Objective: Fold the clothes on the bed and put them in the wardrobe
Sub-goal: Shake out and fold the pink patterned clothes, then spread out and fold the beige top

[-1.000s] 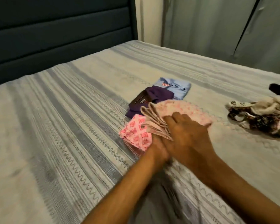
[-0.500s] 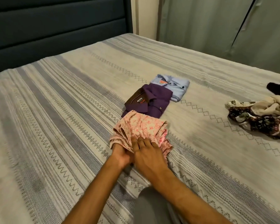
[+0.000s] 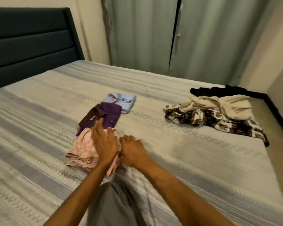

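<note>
A folded pink patterned garment [image 3: 82, 149] lies on the striped bed [image 3: 39, 128] in front of me. My left hand [image 3: 104, 144] rests flat on its right half, fingers spread. My right hand [image 3: 132, 150] sits just to the right of the garment, fingers curled at its right edge; whether it grips the cloth is unclear. Beyond the pink garment lie a folded purple shirt [image 3: 108, 116] and a folded light blue shirt [image 3: 124, 101], in a row. At the right of the bed sits an unfolded heap: a cream garment [image 3: 219, 105], a dark patterned one [image 3: 211, 119] and a black one [image 3: 219, 92].
A dark padded headboard [image 3: 31, 46] stands at the left. Grey-green curtains [image 3: 170, 38] hang behind the bed. The bed's right edge drops to a floor strip beside a wall [image 3: 281, 98]. My grey-clad knee [image 3: 114, 206] rests on the bed at the bottom.
The pink garment went from being turned over in both hands to lying folded on the bed. My left hand now lies flat on it, my right has shifted to its right edge. My view has lifted.
</note>
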`<state>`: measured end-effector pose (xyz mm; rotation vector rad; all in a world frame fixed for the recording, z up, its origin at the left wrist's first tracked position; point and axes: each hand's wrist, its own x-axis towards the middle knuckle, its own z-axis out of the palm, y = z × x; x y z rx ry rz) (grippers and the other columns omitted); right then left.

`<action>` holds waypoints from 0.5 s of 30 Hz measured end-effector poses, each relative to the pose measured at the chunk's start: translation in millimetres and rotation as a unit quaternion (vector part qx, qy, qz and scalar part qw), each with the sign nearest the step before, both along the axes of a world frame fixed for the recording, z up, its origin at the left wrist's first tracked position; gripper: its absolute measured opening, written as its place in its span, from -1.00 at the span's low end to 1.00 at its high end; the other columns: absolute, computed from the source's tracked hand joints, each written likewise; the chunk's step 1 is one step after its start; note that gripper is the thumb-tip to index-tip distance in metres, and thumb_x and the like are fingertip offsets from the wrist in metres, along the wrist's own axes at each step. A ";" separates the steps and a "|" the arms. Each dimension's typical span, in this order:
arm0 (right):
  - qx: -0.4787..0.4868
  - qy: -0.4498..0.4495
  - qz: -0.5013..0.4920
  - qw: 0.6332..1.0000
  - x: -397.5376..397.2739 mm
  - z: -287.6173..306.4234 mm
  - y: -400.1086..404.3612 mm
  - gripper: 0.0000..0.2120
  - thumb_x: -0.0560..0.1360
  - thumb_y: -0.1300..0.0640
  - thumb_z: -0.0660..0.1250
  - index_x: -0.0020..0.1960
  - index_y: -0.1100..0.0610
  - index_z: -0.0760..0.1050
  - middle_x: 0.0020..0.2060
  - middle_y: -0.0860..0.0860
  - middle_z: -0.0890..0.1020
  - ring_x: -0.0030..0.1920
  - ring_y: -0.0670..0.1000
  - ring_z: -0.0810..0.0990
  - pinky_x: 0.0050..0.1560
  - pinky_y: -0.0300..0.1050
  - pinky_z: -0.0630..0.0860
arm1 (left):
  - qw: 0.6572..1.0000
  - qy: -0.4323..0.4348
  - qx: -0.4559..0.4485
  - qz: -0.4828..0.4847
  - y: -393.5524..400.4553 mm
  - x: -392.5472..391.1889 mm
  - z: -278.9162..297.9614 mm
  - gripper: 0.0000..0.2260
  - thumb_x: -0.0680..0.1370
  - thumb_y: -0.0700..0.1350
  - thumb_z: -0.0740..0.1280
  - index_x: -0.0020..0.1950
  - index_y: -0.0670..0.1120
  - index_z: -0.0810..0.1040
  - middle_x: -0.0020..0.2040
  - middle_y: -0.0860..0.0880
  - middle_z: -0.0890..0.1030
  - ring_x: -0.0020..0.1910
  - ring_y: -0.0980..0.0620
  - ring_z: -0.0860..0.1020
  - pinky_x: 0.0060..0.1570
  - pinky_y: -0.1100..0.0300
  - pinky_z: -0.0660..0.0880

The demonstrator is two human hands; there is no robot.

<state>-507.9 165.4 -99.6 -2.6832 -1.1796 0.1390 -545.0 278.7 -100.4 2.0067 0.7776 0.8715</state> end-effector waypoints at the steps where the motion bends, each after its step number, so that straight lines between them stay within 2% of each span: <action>1: -0.007 -0.006 -0.026 1.000 14.8 6.3 -21.1 -0.40 0.56 0.01 0.35 0.53 0.18 0.28 0.46 0.18 0.38 0.46 0.25 0.34 0.37 0.20 0.33 | 0.999 0.014 -0.032 -0.033 -15.6 18.9 4.7 -0.58 0.73 -0.06 0.17 0.60 -0.04 0.30 0.60 -0.17 0.32 0.57 -0.19 0.24 0.50 -0.13 0.21; 4: -0.027 -0.032 -0.111 0.993 61.3 21.5 -97.2 -0.47 0.61 -0.01 0.28 0.51 0.16 0.30 0.44 0.17 0.41 0.42 0.23 0.38 0.35 0.17 0.35 | 0.988 0.055 -0.051 -0.133 -63.3 66.4 7.9 -0.59 0.75 0.03 0.11 0.59 -0.04 0.32 0.58 -0.12 0.37 0.55 -0.18 0.32 0.49 -0.06 0.24; 7: -0.043 -0.039 -0.183 0.981 102.9 30.9 -179.8 -0.51 0.61 -0.01 0.27 0.46 0.16 0.32 0.39 0.17 0.45 0.39 0.23 0.43 0.31 0.15 0.40 | 0.971 0.075 -0.011 -0.228 -110.6 104.4 11.5 -0.56 0.75 0.11 0.08 0.56 -0.07 0.36 0.53 -0.12 0.45 0.50 -0.15 0.41 0.46 0.01 0.29; 10: -0.062 -0.048 -0.236 0.969 144.5 26.9 -255.4 -0.57 0.60 0.00 0.25 0.41 0.16 0.35 0.34 0.15 0.48 0.34 0.21 0.46 0.25 0.11 0.45 | 0.945 0.098 0.006 -0.311 -151.6 149.5 5.9 -0.59 0.75 0.08 0.13 0.52 -0.10 0.40 0.45 -0.13 0.52 0.42 -0.13 0.49 0.29 0.14 0.35; 13: -0.082 -0.040 -0.266 0.960 185.3 14.0 -310.9 -0.57 0.60 -0.01 0.25 0.41 0.14 0.36 0.32 0.14 0.49 0.33 0.20 0.47 0.23 0.11 0.49 | 0.921 0.119 0.031 -0.370 -180.4 200.5 -10.9 -0.62 0.74 0.07 0.16 0.47 -0.11 0.44 0.38 -0.10 0.57 0.36 -0.12 0.53 0.17 0.18 0.37; 15: -0.095 -0.036 -0.277 0.956 220.8 -0.4 -339.4 -0.59 0.62 -0.02 0.22 0.41 0.12 0.37 0.32 0.13 0.49 0.32 0.18 0.47 0.21 0.10 0.49 | 0.904 0.135 0.052 -0.402 -199.4 244.0 -26.8 -0.54 0.69 0.12 0.15 0.45 -0.14 0.46 0.35 -0.12 0.57 0.34 -0.13 0.53 0.14 0.20 0.35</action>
